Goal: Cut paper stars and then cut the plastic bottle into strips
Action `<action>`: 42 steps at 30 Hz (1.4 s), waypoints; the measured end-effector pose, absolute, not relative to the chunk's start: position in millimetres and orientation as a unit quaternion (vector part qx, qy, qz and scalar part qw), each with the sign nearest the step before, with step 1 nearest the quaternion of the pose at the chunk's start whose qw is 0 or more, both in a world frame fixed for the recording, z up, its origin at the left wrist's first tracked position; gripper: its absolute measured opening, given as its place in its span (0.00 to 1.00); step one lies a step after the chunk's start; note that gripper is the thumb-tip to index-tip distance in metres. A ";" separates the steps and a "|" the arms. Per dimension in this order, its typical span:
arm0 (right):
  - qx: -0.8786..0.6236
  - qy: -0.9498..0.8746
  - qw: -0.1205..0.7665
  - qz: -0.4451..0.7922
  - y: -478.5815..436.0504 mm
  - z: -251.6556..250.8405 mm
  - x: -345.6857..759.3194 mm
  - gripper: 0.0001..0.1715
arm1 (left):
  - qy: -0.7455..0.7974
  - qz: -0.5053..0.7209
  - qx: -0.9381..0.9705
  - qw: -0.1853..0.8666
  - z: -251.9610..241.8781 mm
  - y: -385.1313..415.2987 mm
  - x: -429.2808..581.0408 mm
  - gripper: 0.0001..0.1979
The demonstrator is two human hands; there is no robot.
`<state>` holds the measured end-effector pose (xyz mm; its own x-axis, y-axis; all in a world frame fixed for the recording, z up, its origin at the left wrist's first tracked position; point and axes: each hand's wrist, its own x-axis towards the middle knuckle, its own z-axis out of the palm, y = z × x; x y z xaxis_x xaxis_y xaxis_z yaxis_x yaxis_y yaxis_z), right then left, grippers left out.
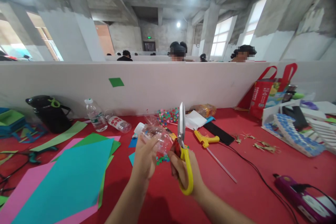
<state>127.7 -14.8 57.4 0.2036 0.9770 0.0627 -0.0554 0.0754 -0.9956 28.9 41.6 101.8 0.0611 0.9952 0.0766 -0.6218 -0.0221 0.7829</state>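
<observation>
My left hand (147, 155) is closed around a clear plastic bottle (160, 138), which lies on its side in the air with its white cap toward the left. In my right hand (183, 168) is a pair of scissors (181, 126) with yellow and red handles, the metal blades pointing up and apparently together. The right fingers are near the bottle's right end; whether they touch it I cannot tell. Behind and below the bottle lie small colourful star-shaped pieces (169, 116). To the right of the scissors rests a yellow hot glue gun (206, 139) with a glue stick.
Coloured paper sheets (68, 175) cover the left of the red table (223, 203). Two plastic bottles (96, 117) and a black flask (48, 113) stand or lie behind. At right are a red bag (258, 99), a purple power strip (301, 196) and cables. A white partition (157, 87) closes the back.
</observation>
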 end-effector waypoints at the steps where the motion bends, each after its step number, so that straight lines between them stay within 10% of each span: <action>1: -0.511 -0.465 0.567 0.448 -14.4 57.4 135.3 0.21 | 0.274 0.630 0.332 0.646 103.5 44.4 27.0 0.16; 15: -0.497 -0.733 0.217 0.412 -33.7 79.9 180.4 0.38 | 0.280 0.637 0.244 0.675 102.2 89.4 -45.1 0.06; 42: -0.485 -0.709 0.255 0.445 -37.2 85.4 157.7 0.36 | 0.291 0.626 0.323 0.647 101.7 76.4 -29.2 0.16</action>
